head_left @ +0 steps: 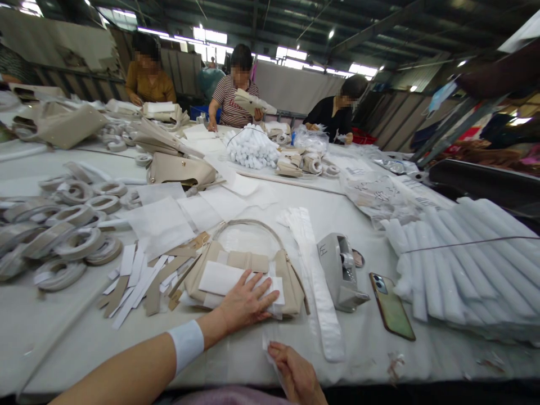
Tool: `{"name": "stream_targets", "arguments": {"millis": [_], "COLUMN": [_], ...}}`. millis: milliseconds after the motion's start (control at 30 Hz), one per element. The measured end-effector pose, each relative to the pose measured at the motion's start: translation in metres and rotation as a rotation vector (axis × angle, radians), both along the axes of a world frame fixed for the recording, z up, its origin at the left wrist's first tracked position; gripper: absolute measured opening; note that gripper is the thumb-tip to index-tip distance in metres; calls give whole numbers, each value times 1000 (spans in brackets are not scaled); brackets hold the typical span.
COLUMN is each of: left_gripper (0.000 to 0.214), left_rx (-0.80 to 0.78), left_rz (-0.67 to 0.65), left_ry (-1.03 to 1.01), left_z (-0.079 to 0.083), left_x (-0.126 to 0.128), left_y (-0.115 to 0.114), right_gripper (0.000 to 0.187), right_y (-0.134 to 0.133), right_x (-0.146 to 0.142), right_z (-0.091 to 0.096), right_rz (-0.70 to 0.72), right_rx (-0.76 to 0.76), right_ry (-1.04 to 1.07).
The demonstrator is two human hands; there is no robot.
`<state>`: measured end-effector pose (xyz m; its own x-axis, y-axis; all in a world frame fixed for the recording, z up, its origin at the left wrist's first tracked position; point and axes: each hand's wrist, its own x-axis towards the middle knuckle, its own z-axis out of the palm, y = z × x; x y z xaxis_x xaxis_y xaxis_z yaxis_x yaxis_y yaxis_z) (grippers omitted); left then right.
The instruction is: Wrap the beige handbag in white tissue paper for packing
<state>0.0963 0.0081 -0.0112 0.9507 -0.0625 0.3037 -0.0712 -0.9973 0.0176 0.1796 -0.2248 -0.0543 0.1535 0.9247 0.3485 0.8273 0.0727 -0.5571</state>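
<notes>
A beige handbag lies in front of me, its handle arched away from me. Across its front is a white padding strip, partly hidden by my left hand. That hand rests flat on the strip with its fingers spread. Close to the table's near edge, my right hand is closed, pinching a thin translucent sheet. How far this sheet reaches under the bag I cannot tell.
Rolled straps and cut strips lie left. On the right are long white plastic sleeves, a tape dispenser, a phone and bundled white foam rolls. More bags and several people stand across the table.
</notes>
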Motion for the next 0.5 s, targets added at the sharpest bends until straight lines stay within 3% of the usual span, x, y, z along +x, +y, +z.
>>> {"name": "stream_targets", "arguments": {"millis": [100,167,300,400,500], "left_gripper": [51,51,52,52,52], "left_rx": [5,9,8,12,-4], "left_rz": [2,-14,-37,-33,-38], "left_ry": [-4,-7,-4,17,27], "left_z": [-2,-2,-2,0,4], "left_x": [-1,-1,-1,-1,-3], "left_y": [0,1,1,1,1], "right_gripper": [26,25,25,22,18], "right_y": [-1,3,23,42,60], "right_x": [-3,-5,-2,10,27], "right_z": [-5,3,42,71,86], "right_rz": [19,51,-43,-164,-230], "right_rx": [9,51,72,-76,-189], "right_ry": [-45,-68,61,264,444]}}
